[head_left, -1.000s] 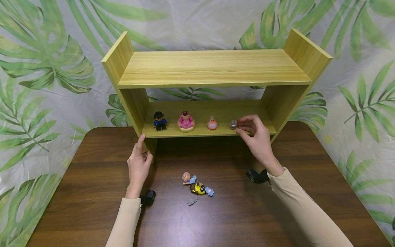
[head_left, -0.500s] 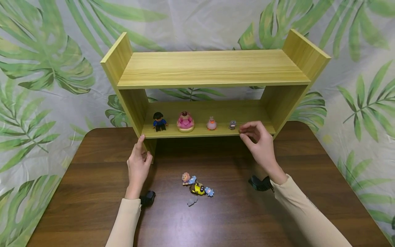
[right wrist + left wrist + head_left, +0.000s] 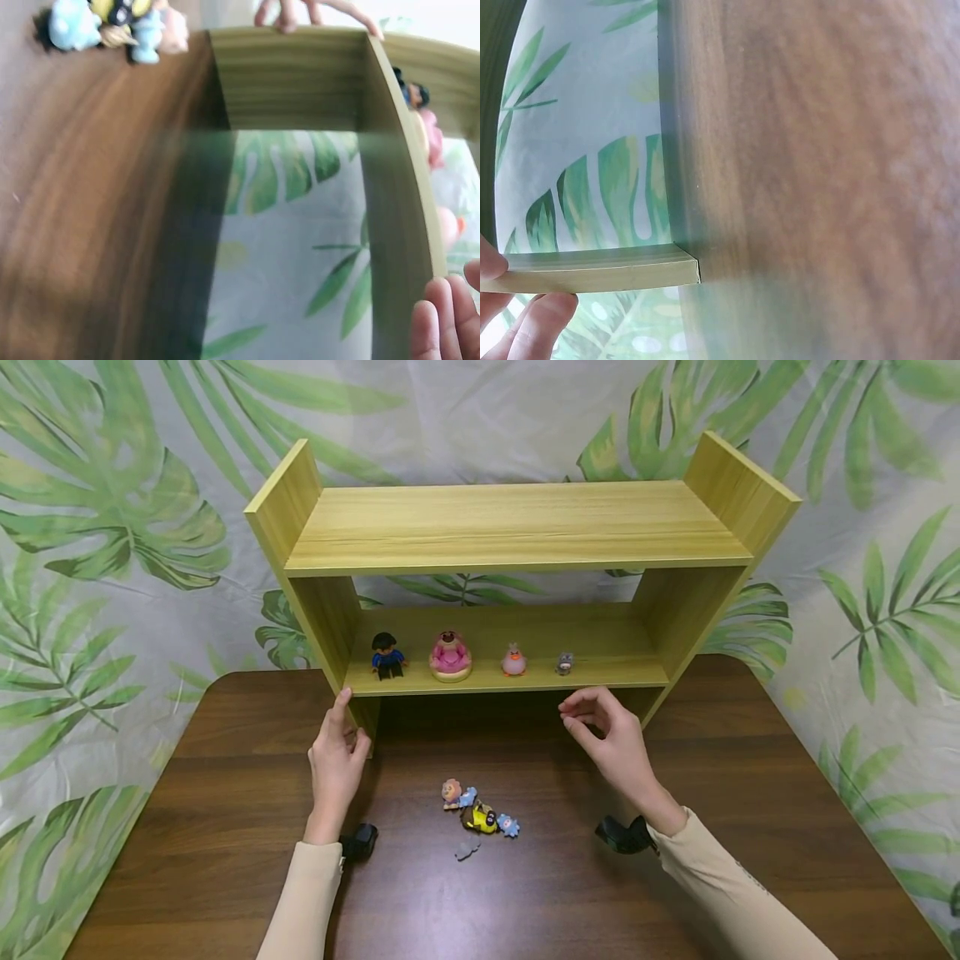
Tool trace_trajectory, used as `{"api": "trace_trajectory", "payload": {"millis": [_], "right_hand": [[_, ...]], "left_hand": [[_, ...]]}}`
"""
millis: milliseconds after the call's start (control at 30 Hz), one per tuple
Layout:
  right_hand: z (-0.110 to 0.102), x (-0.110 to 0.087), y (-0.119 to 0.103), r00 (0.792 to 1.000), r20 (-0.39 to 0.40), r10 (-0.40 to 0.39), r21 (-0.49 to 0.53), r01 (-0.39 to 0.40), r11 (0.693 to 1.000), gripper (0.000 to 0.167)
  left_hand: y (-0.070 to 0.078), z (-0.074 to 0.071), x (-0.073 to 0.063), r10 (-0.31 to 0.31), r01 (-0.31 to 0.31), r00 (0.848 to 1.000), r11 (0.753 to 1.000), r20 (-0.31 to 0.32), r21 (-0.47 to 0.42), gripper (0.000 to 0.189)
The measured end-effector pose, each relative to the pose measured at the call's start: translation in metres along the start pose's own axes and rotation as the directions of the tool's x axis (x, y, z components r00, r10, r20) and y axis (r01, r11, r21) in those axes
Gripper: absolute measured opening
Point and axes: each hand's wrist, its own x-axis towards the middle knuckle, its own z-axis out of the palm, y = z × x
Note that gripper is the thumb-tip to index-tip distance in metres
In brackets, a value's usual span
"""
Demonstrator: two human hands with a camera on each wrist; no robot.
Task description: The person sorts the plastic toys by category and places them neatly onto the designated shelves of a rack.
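My left hand (image 3: 337,760) holds the left side panel of a two-tier wooden shelf (image 3: 517,527); in the left wrist view, fingertips (image 3: 546,319) lie on both sides of the panel (image 3: 630,274). My right hand (image 3: 611,739), loosely bent with nothing in it, hovers just in front of the lower board. On that board stand a dark-haired toy figure in blue (image 3: 387,656), a pink bear figure (image 3: 450,656), a pink duck figure (image 3: 513,660) and a small grey figure (image 3: 565,664). The grey one is nearest my right hand.
A cluster of small toys lies on the brown table (image 3: 225,827) in front of the shelf: a lion-like figure (image 3: 451,793), a yellow and black figure (image 3: 480,817), blue figures (image 3: 508,825) and a grey piece (image 3: 467,847). Leaf-patterned cloth (image 3: 480,410) hangs behind.
My right hand has let go of the small grey figure, which stays standing on the board, and has drawn back and down toward the table. My left hand has not moved.
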Motion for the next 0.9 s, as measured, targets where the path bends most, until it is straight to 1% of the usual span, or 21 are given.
{"api": "trace_trajectory", "payload": {"millis": [133, 267, 467, 533, 700, 900], "right_hand": [[0.008, -0.007, -0.008, 0.998, 0.068, 0.014, -0.019, -0.013, 1.0, 0.019], [0.016, -0.014, -0.007, 0.992, 0.127, 0.025, -0.039, -0.021, 0.999, 0.02], [0.026, -0.028, 0.021, 0.976, 0.21, 0.056, -0.058, -0.045, 0.997, 0.023], [0.029, -0.033, 0.028, 0.968, 0.237, 0.076, -0.063, -0.062, 0.996, 0.023], [0.035, -0.042, 0.034, 0.946, 0.305, 0.111, -0.08, -0.09, 0.993, 0.023], [0.042, -0.052, 0.039, 0.906, 0.401, 0.139, -0.103, -0.107, 0.989, 0.023]], "left_hand": [[0.0, -0.001, 0.001, -0.004, 0.004, 1.0, 1.0, -0.001, 0.006, 0.08], [0.001, -0.001, 0.001, -0.006, 0.006, 1.0, 1.0, -0.002, 0.011, 0.079], [0.002, -0.001, 0.001, -0.007, 0.007, 1.0, 1.0, -0.005, 0.004, 0.078], [0.002, -0.001, 0.001, -0.007, 0.007, 1.0, 1.0, -0.006, 0.003, 0.078], [0.002, -0.001, 0.001, -0.008, 0.008, 1.0, 1.0, -0.006, 0.004, 0.078], [0.003, -0.001, 0.001, -0.009, 0.009, 1.0, 1.0, -0.006, 0.0, 0.078]]}}
